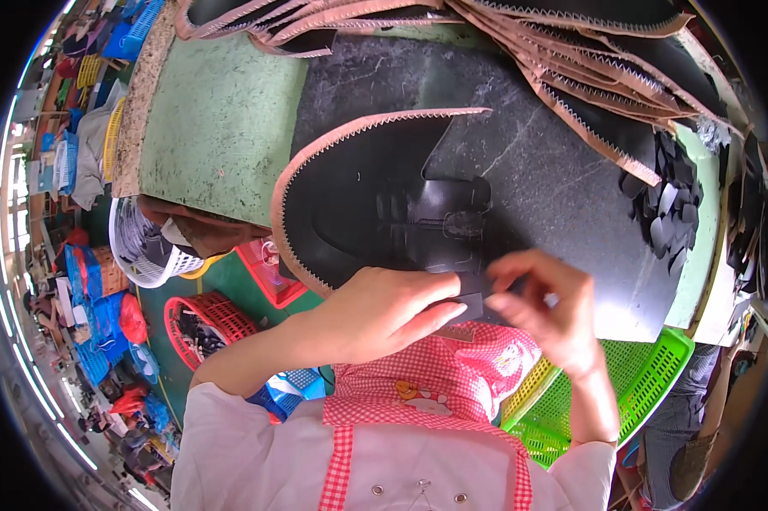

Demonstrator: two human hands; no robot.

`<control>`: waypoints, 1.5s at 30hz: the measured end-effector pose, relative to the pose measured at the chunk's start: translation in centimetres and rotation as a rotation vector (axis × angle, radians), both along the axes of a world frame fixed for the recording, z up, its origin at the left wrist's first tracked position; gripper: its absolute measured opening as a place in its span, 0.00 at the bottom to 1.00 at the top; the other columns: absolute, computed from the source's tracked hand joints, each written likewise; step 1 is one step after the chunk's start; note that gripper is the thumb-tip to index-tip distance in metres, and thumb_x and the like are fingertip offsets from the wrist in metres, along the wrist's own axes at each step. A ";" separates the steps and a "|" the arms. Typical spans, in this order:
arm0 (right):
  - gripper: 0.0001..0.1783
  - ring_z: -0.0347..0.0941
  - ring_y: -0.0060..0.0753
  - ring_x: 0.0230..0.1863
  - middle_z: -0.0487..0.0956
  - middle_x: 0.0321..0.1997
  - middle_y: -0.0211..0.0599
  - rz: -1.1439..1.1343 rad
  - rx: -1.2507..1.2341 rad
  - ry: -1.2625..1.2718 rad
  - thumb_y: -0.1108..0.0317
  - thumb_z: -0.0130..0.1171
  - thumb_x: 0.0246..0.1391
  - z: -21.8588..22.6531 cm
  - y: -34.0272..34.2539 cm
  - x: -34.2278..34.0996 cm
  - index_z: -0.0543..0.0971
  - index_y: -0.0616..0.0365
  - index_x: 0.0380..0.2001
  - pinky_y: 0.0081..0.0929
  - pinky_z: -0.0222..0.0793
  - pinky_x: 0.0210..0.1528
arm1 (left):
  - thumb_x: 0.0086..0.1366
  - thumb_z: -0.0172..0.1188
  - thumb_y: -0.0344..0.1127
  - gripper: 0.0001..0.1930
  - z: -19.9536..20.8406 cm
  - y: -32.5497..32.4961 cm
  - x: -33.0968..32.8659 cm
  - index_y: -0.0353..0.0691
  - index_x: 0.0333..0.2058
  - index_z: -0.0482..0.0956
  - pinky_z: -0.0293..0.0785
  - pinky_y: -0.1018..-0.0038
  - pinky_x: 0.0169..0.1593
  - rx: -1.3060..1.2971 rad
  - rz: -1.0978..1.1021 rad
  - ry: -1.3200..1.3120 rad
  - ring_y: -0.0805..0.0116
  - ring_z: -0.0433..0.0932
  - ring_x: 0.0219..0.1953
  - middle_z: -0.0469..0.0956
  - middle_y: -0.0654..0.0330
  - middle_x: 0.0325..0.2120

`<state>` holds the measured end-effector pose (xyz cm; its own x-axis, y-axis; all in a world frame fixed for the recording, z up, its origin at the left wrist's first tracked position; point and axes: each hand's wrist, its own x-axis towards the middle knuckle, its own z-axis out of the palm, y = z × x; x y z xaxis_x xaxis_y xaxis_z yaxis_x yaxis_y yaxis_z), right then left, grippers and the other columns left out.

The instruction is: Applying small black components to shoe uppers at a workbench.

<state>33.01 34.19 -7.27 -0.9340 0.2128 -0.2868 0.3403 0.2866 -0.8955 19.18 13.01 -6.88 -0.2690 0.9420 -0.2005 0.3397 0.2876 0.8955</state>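
Note:
A black shoe upper (350,196) lies flat in front of me, its curved outer edge bound in tan with zigzag stitching. Straps and a tongue-like part sit at its middle right. My left hand (392,311) is closed at the upper's near side, thumb and fingers pinching a dark flap (467,300) there. Just to the right, my right hand (550,307) is raised with thumb and fingers curled together. Something dark seems to be between those fingers, but it is too small and blurred to name.
More tan-edged uppers (571,81) are piled along the far side. Small black cut pieces (669,204) lie in a heap at the right. Below the table stand a green basket (656,375), a red basket (205,311) and a white basket (141,255).

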 end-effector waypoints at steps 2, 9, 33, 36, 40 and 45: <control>0.06 0.65 0.09 0.19 0.81 0.28 0.28 0.039 0.004 0.034 0.71 0.72 0.53 -0.9 -1.2 0.2 0.85 0.59 0.34 0.18 0.58 0.19 | 0.70 0.62 0.34 0.09 -0.2 0.2 0.1 0.35 0.36 0.73 0.69 0.67 0.28 -0.041 0.056 0.001 0.61 0.75 0.22 0.73 0.55 0.22; 0.04 0.69 0.17 0.21 0.82 0.31 0.31 -0.091 0.121 0.144 0.75 0.70 0.53 -0.7 -0.8 -1.0 0.84 0.59 0.32 0.21 0.64 0.23 | 0.68 0.66 0.32 0.10 0.6 0.7 -2.0 0.36 0.32 0.74 0.68 0.79 0.23 -0.144 0.339 -0.197 0.82 0.76 0.20 0.79 0.64 0.21; 0.05 0.74 0.31 0.38 0.83 0.33 0.28 -0.167 0.566 0.332 0.74 0.70 0.49 -3.9 1.8 -1.7 0.86 0.53 0.31 0.30 0.65 0.46 | 0.69 0.65 0.32 0.10 -1.6 4.2 -3.8 0.36 0.29 0.77 0.62 0.84 0.16 -0.280 0.367 -0.149 0.87 0.71 0.15 0.76 0.66 0.16; 0.07 0.74 0.30 0.39 0.83 0.33 0.27 -0.152 0.582 0.350 0.74 0.71 0.47 -3.8 1.4 -2.1 0.86 0.52 0.31 0.30 0.64 0.48 | 0.69 0.65 0.32 0.10 -1.8 4.3 -3.5 0.36 0.28 0.77 0.62 0.84 0.16 -0.264 0.378 -0.119 0.87 0.71 0.15 0.77 0.66 0.16; 0.09 0.75 0.30 0.41 0.83 0.34 0.25 -0.126 0.588 0.371 0.72 0.74 0.43 -4.1 0.8 -2.8 0.87 0.51 0.31 0.31 0.63 0.50 | 0.68 0.66 0.32 0.10 -2.0 4.0 -3.4 0.36 0.28 0.78 0.62 0.84 0.15 -0.221 0.362 -0.043 0.87 0.71 0.14 0.77 0.66 0.15; 0.11 0.73 0.30 0.40 0.81 0.33 0.23 -0.124 0.640 0.372 0.69 0.77 0.39 -4.5 -0.2 -3.6 0.86 0.49 0.28 0.32 0.61 0.50 | 0.68 0.66 0.32 0.11 -2.7 3.8 -3.3 0.37 0.27 0.77 0.63 0.84 0.16 -0.154 0.355 -0.003 0.86 0.71 0.13 0.77 0.66 0.15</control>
